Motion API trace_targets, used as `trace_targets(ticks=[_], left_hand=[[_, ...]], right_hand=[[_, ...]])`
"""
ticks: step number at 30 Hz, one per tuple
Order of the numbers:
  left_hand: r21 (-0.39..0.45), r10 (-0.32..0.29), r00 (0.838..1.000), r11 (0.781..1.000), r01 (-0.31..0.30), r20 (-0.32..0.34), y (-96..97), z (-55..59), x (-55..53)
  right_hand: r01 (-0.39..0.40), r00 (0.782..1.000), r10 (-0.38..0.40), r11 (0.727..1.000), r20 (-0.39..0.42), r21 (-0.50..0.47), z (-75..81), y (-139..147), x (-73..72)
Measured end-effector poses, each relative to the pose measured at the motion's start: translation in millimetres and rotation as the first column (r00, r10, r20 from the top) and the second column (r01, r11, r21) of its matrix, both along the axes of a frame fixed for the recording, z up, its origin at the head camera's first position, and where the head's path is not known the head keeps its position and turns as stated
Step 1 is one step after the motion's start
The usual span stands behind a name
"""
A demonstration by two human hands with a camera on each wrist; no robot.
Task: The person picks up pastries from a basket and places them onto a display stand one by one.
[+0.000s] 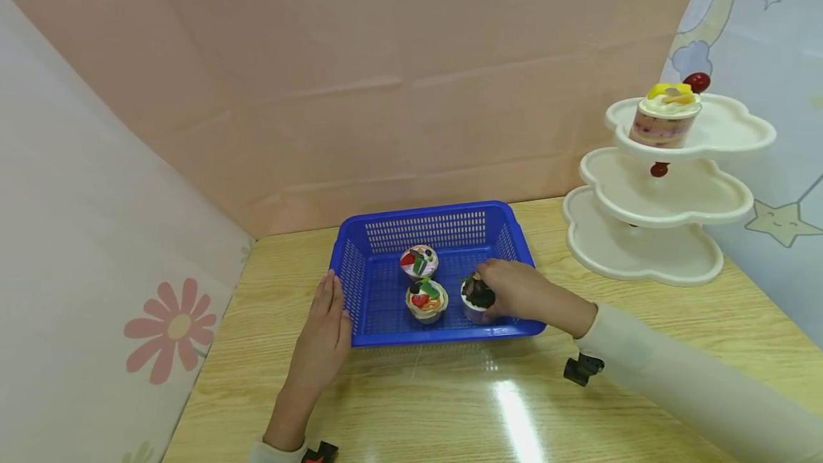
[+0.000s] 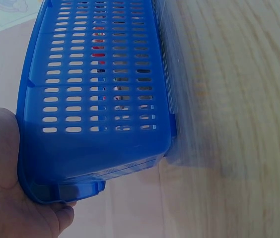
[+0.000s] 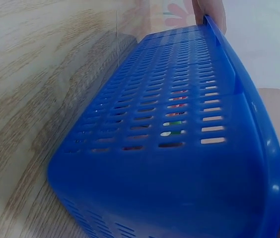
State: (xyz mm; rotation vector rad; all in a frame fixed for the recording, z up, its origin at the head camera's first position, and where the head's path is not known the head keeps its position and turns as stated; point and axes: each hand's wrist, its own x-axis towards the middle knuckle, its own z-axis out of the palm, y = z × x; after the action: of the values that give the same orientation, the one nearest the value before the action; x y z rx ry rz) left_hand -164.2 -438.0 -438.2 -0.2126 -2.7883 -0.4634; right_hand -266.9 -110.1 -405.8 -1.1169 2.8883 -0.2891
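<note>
A blue plastic basket [image 1: 444, 335] stands on the table with three toy cupcakes inside. My left hand [image 1: 321, 341] rests along its left rim, fingers straight; the left wrist view shows the palm [image 2: 1, 173] against the basket corner. Inside the basket's right part, my right hand [image 1: 517, 291] grips a cupcake with a dark topping [image 1: 476, 293] and a pale purple cup. Left of it sit a fruit-topped cupcake [image 1: 427, 301] in front and a pink-cream cupcake [image 1: 419, 261] behind. In the right wrist view the basket wall [image 3: 170, 178] hides the right fingers.
A cream three-tier stand [image 1: 669, 263] stands at the right of the table [image 1: 411, 406]. Its top tier bears a layered dessert cup [image 1: 664, 120] with yellow fruit, by a red knob [image 1: 697, 82]. A peach backdrop [image 1: 386, 91] hangs behind the table.
</note>
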Motion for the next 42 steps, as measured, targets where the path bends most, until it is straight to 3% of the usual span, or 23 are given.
trace_targets(ticks=[11, 24, 36, 42], left_hand=[[0.002, -0.007, 1.000, 1.000, 0.007, -0.012, 0.3, 0.9, -0.9], [0.000, -0.003, 1.000, 1.000, 0.003, 0.003, 1.4, 2.5, 0.0], [0.009, -0.007, 1.000, 1.000, 0.007, -0.001, 2.2, 4.6, 0.9], [0.013, -0.012, 1.000, 1.000, 0.012, 0.003, 1.7, 4.9, 1.4]], right_hand=[[0.033, 0.999, -0.034, 0.999, -0.033, -0.030, -2.2, 0, 2.2], [0.088, 0.996, -0.085, 0.984, 0.028, -0.157, -2.8, 1, 2.4], [0.069, 0.991, -0.026, 0.938, 0.128, -0.338, -0.7, 7, -1.9], [0.068, 0.992, -0.016, 0.900, 0.123, -0.430, -2.3, 10, -1.4]])
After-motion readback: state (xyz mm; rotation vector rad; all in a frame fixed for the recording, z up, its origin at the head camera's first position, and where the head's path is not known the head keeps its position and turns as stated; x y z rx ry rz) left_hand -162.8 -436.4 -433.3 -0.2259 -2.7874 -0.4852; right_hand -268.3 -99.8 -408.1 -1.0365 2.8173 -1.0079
